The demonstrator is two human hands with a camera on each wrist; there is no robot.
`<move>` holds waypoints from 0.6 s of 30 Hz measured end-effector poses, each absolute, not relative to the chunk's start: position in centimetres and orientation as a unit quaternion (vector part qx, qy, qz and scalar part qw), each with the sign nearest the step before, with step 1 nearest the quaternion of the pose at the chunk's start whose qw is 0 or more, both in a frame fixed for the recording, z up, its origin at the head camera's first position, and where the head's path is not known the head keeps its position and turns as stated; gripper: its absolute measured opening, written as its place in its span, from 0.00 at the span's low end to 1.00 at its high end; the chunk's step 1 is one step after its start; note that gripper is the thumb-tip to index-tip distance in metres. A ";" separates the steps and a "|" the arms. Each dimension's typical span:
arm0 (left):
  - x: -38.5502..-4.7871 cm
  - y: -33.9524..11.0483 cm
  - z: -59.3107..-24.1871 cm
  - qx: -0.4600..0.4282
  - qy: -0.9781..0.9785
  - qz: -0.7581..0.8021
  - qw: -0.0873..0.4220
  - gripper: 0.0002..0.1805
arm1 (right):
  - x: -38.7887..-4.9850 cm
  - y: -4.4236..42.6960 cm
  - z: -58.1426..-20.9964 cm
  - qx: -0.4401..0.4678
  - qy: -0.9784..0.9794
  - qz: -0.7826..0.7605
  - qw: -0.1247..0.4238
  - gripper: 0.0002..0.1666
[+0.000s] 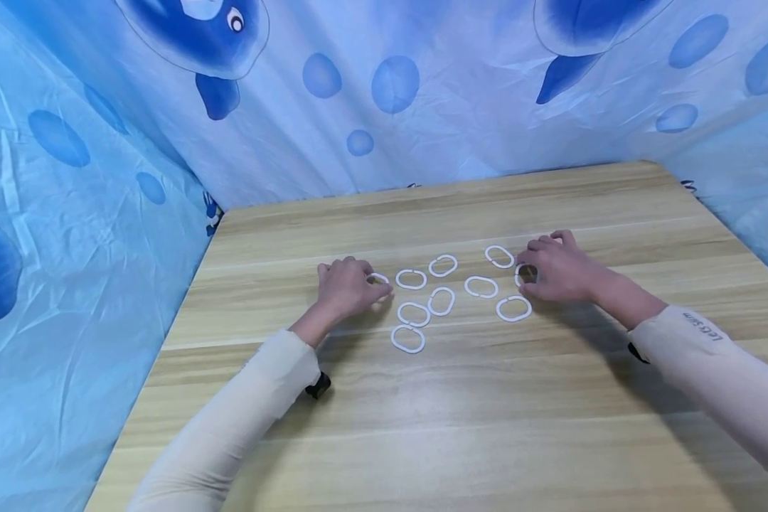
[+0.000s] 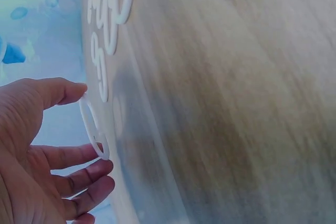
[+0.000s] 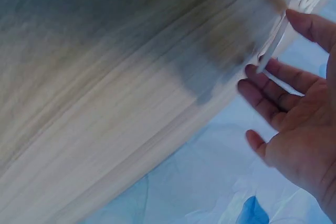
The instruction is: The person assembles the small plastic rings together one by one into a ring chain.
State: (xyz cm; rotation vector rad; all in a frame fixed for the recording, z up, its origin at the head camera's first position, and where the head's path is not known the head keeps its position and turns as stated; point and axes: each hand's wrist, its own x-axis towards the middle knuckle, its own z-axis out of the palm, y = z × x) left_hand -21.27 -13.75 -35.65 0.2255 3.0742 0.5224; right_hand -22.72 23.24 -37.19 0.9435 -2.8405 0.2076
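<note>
Near the left end of a group of white oval rings, my left hand (image 1: 345,286) pinches one white oval ring (image 2: 87,124) between thumb and fingers. The left wrist view shows the ring tilted up on edge, close to the tabletop. At the group's right end, my right hand (image 1: 560,272) holds another white oval ring (image 3: 272,47) between thumb and fingertips. Part of that ring is hidden by the fingers in the head view. Several more flat white rings lie between the hands, including a lower-left ring (image 1: 409,352); some show a small split in the rim.
The rings lie on a wood-grain table (image 1: 461,427). Beyond its far edge hangs a blue curtain (image 1: 448,135) with whale and bubble prints, which continues along the left and right sides. A dark wrist device (image 1: 318,385) shows below the left sleeve.
</note>
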 end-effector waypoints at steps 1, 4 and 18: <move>-21.3 -13.8 -35.5 0.073 0.982 0.177 0.008 0.20 | -22.8 23.3 -37.2 0.320 -0.941 0.073 0.084 0.22; -21.1 -13.8 -35.0 0.071 0.975 0.211 0.022 0.21 | -23.1 23.5 -37.0 0.338 -0.928 0.090 0.128 0.24; -20.5 -11.8 -33.6 0.027 0.911 0.412 0.022 0.25 | -23.1 21.2 -35.1 0.368 -0.867 0.164 0.293 0.26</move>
